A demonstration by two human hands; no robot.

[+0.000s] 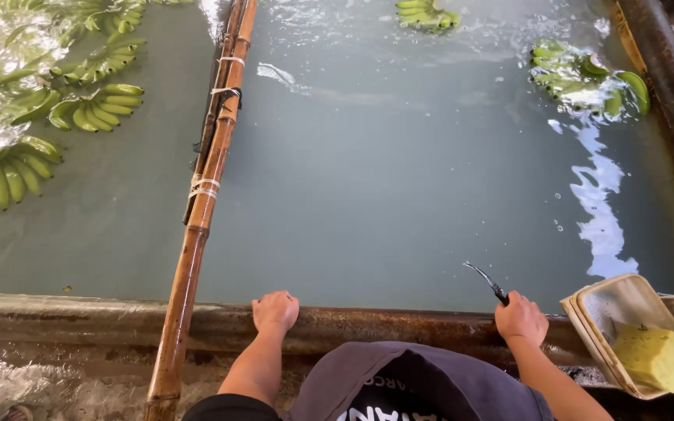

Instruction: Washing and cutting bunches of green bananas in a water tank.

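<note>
Head view: a person leans over a wide water tank whose rusty near rim [79, 316] runs across the lower part of the frame. The left hand [275, 310], at lower centre, rests on that rim with fingers curled loosely over its edge, grasping nothing. The right hand [521, 318], at lower right, is clenched around the handle of a small curved knife [484, 279], whose dark blade points up and left over the water.

No fruit is within reach of either hand. Green banana clusters [99, 107] float at the upper left beyond a bamboo pole [200, 210] that crosses the tank from top centre to lower left; 1 more bunch [427, 14] drifts at top centre and another bunch [587, 78] at upper right, all well apart from the knife. The water directly before the hands holds nothing.

At the lower right, a stack of pale plastic trays [587, 327] sits on the rim with a yellow sponge [653, 355] lying in the top one.

Judging by this, the cutting stands between pieces: knife ready, floating fruit still far off.
</note>
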